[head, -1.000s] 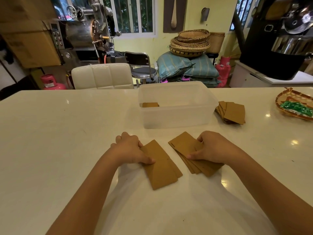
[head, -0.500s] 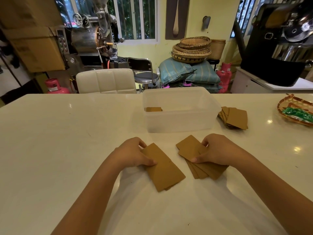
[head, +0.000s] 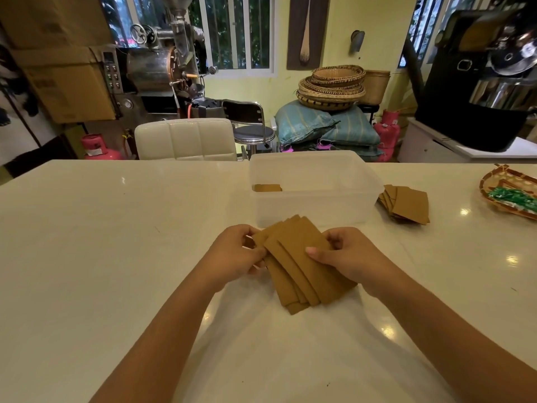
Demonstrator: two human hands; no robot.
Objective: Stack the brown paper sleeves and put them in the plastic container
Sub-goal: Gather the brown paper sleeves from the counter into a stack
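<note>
Left hand (head: 235, 254): centre of frame, forearm entering from the lower left; fingers curled, thumb on top, pinching the left edge of the fanned sleeve stack.
Right hand (head: 345, 257): just right of centre, forearm entering from the lower right; thumb laid flat on the top sleeve, fingers under or behind the right edge, clamped on the same stack.
Fanned sleeve stack (head: 302, 266): brown paper sleeves, overlapping and skewed, held between both hands; near end appears to rest on the white table (head: 87, 242); far corners just in front of the container's near wall.
Plastic container (head: 313, 210): translucent, upper centre, open.
Sleeve in container (head: 267, 187): 1 brown piece visible at its left side.
Loose sleeve pile (head: 406, 203): on the table just right of the container.
Woven tray (head: 491, 181): right edge of frame, green packet inside.
</note>
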